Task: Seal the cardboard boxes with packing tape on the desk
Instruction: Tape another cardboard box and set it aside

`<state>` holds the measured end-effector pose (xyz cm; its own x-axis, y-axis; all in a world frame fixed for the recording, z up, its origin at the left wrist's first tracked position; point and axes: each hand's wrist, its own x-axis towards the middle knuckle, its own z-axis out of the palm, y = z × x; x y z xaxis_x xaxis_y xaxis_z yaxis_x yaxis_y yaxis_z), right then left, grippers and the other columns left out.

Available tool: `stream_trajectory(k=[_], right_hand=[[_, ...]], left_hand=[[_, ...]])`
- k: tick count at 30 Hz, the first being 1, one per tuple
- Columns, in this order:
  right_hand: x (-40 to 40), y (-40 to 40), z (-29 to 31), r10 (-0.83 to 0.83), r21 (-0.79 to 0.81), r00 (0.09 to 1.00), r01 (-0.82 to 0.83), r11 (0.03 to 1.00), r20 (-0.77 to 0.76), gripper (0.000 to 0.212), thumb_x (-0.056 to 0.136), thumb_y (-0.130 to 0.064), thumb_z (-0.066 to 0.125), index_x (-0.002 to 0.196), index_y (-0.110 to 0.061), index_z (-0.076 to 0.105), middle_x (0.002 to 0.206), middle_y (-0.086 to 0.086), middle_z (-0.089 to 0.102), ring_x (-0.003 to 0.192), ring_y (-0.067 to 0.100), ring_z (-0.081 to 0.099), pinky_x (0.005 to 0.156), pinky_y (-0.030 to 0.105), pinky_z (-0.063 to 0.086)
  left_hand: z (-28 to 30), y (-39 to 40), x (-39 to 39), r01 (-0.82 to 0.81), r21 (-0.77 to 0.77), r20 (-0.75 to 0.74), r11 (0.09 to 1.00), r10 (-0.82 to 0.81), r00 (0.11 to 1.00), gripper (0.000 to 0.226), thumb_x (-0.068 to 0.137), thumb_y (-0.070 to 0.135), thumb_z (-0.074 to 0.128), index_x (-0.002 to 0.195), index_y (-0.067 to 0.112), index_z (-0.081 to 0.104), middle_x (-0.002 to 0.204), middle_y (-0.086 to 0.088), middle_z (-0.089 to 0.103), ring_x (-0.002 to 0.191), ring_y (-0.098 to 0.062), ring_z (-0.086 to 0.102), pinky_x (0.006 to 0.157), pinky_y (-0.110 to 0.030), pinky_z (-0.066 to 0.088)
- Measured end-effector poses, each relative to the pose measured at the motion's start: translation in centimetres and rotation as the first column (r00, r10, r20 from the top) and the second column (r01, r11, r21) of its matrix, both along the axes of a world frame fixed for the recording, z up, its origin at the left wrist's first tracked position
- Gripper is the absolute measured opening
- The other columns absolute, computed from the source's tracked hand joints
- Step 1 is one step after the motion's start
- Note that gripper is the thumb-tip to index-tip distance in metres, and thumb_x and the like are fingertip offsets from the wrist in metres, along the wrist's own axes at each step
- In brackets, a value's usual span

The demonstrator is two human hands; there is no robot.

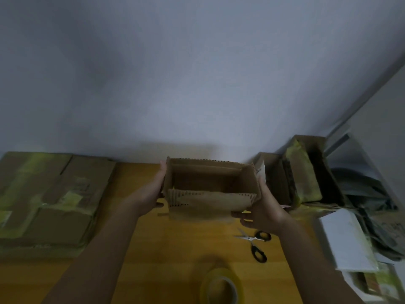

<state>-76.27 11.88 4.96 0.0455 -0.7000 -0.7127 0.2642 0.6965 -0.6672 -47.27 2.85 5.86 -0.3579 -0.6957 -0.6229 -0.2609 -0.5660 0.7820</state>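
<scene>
1. While both hands reach forward over the orange-brown wooden tabletop (166,249), a small open brown cardboard box (210,185) is held between them, its open side facing the camera and its inside visible.
2. Left hand (151,194): the palm lies flat against the box's left wall, with straight fingers (163,172) running up along that wall; the thumb tip shows just below the box's lower left corner.
3. Right hand (260,207): it holds the box's right wall and lower right corner; its fingers (241,216) curl under the near flap.
4. The near flap of the box, with a jagged torn edge, hangs toward the camera between the two hands.
5. Whether the box touches the tabletop or is lifted off it cannot be told.
6. Just below the right hand's fingers lie black-handled metal scissors (255,244), blades slightly apart, flat on the tabletop.
7. Nearer the camera, between the two forearms, sits a roll of yellowish clear packing tape (221,286), blurred and lying flat.
8. Well to the left of the left hand rests a stack of flattened brown cardboard boxes with yellow-green tape strips (48,200).
9. Beyond the right hand stands a group of upright taped cardboard pieces (300,174), with white sheets (348,242) nearer the camera beside them.
</scene>
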Motion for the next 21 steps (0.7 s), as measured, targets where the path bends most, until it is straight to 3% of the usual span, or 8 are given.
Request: stream_trajectory(k=[3, 9, 13, 16, 19, 21], right_hand=[[0.3, 0.0, -0.1, 0.011, -0.025, 0.999, -0.012, 1.0, -0.045, 0.085, 0.077, -0.089, 0.013, 0.128, -0.036, 0.056, 0.128, 0.007, 0.06, 0.119, 0.032, 0.058, 0.104, 0.047, 0.042], [2.0, 0.1, -1.1, -0.022, -0.044, 0.965, 0.011, 0.999, -0.262, 0.089, 0.078, -0.081, 0.034, 0.151, -0.03, 0.024, 0.14, 0.013, 0.047, 0.109, 0.028, 0.062, 0.092, 0.042, 0.051], [1.9, -0.4, -0.7, 0.045, -0.094, 0.928, -0.086, 0.992, -0.37, 0.09, 0.075, -0.082, 0.032, 0.146, -0.026, 0.033, 0.136, 0.012, 0.052, 0.106, 0.023, 0.062, 0.087, 0.037, 0.053], [1.2, -0.6, -0.6, 0.019, -0.223, 0.9, -0.128, 0.966, -0.435, 0.079, 0.074, -0.079, 0.047, 0.136, -0.03, 0.045, 0.131, 0.006, 0.056, 0.114, 0.021, 0.057, 0.099, 0.04, 0.047], [1.1, -1.1, -1.0, -0.077, -0.33, 0.88, -0.093, 0.939, -0.468, 0.058, 0.076, -0.046, 0.074, 0.125, -0.024, 0.051, 0.121, -0.002, 0.058, 0.116, 0.016, 0.054, 0.096, 0.036, 0.046], [1.7, -1.6, -1.2, -0.113, -0.378, 0.887, -0.073, 0.923, -0.448, 0.041, 0.083, -0.025, 0.074, 0.118, -0.018, 0.053, 0.117, 0.0, 0.057, 0.111, 0.014, 0.056, 0.083, 0.024, 0.05]], left_hand=[[0.0, -0.2, -0.5, 0.07, -0.026, 0.077, 0.997, -0.068, 0.995, 0.099, 0.072, 0.087, 0.013, 0.154, 0.031, 0.012, 0.158, -0.008, 0.022, 0.141, -0.031, 0.028, 0.109, -0.045, 0.027], [-1.5, -0.3, -1.2, -0.046, -0.071, 0.114, 0.996, 0.054, 0.992, 0.082, 0.086, 0.074, 0.022, 0.15, 0.022, 0.028, 0.149, -0.014, 0.036, 0.133, -0.03, 0.038, 0.105, -0.041, 0.035], [-1.5, -0.8, -0.6, -0.114, -0.104, 0.07, 0.988, 0.121, 0.99, 0.1, 0.072, 0.086, 0.014, 0.154, 0.029, 0.019, 0.153, -0.011, 0.033, 0.137, -0.029, 0.036, 0.108, -0.045, 0.035], [-1.2, -1.5, 0.2, -0.177, -0.156, 0.017, 0.972, 0.182, 0.983, 0.089, 0.077, 0.082, 0.01, 0.153, 0.035, 0.02, 0.153, -0.008, 0.035, 0.136, -0.028, 0.037, 0.109, -0.047, 0.032], [-1.0, -1.6, 0.9, -0.225, -0.146, -0.093, 0.963, 0.213, 0.973, 0.084, 0.083, 0.077, 0.011, 0.151, 0.031, 0.027, 0.145, -0.003, 0.042, 0.13, -0.023, 0.04, 0.102, -0.041, 0.031], [-0.8, -1.4, 1.1, -0.213, -0.16, -0.125, 0.964, 0.194, 0.973, 0.089, 0.078, 0.084, 0.024, 0.147, 0.028, 0.034, 0.141, 0.001, 0.044, 0.131, -0.021, 0.04, 0.102, -0.04, 0.031]])
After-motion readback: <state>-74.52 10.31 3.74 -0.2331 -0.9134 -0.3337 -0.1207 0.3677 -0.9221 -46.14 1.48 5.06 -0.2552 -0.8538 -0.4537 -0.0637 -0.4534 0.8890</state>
